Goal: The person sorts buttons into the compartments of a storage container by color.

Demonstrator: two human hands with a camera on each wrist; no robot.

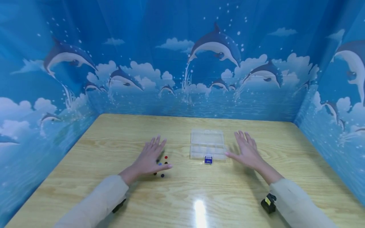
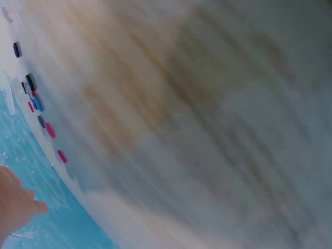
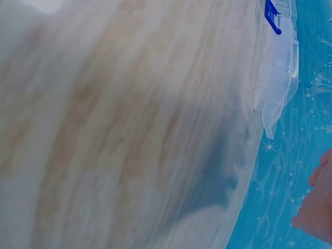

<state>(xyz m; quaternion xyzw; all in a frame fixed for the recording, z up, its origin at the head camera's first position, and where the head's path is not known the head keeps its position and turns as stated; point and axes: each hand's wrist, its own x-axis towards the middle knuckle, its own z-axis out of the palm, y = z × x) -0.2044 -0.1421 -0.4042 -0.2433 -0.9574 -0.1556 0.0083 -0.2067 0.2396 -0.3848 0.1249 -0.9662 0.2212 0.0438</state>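
Observation:
My left hand [image 1: 149, 158] hovers palm down with spread fingers over a loose group of small flat discs and holds nothing. Among them are a red disc [image 1: 166, 157], a blue disc [image 1: 160, 164] and a black disc [image 1: 162, 175]; the hand hides part of the group. In the left wrist view, several discs, including a pink one [image 2: 50, 129], lie along the left side. A clear plastic box [image 1: 207, 139] with a blue latch [image 1: 208, 160] lies opened out at the table's middle. Just right of it hangs my right hand [image 1: 246, 152], fingers spread, nothing held.
The light wood-grain table [image 1: 176, 196] has a bright glare spot near its front. A blue curtain [image 1: 159, 28] printed with dolphins stands around the back and sides. A black wrist device [image 1: 268, 203] sits under the right sleeve.

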